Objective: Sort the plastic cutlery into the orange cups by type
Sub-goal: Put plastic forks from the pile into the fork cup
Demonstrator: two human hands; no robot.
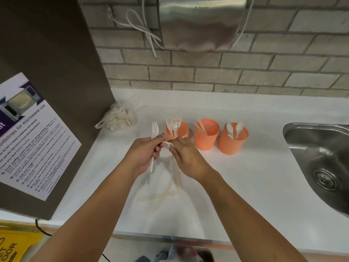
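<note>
Your left hand (145,156): your fingers are curled around a white plastic fork (154,129). You hold it by the handle with the prongs pointing up.
Your right hand (186,157): your fingertips pinch a small white piece (167,144) right next to your left hand. It is too hidden to tell what kind it is.
Where your hands are: they are close together over the counter (245,176), just in front of the left cup (182,131).
Left cup: orange, standing up, with a few white forks (171,123) in it, prongs up.
Middle cup (205,140): orange, just beside the left one, with pale knives (201,126) leaning inside.
Right cup (231,146): orange, next in the row, with white spoons (238,127) in it, round ends up.
Loose pieces (164,194): some pale plastic pieces lie flat on the counter below your hands. Two of them cross each other. They are blurry, so you cannot tell the kind for sure.
Bag (119,118): a clear plastic bag with more pale pieces sits at the back left of the counter, by the brown wall.
Sink (311,144): a shiny metal sink is on your right, well apart from the cups.
Poster (32,138): a paper about microwave use is stuck on the brown wall at your left.
Hand dryer (200,23): a silver box hangs on the brick wall above the cups.
</note>
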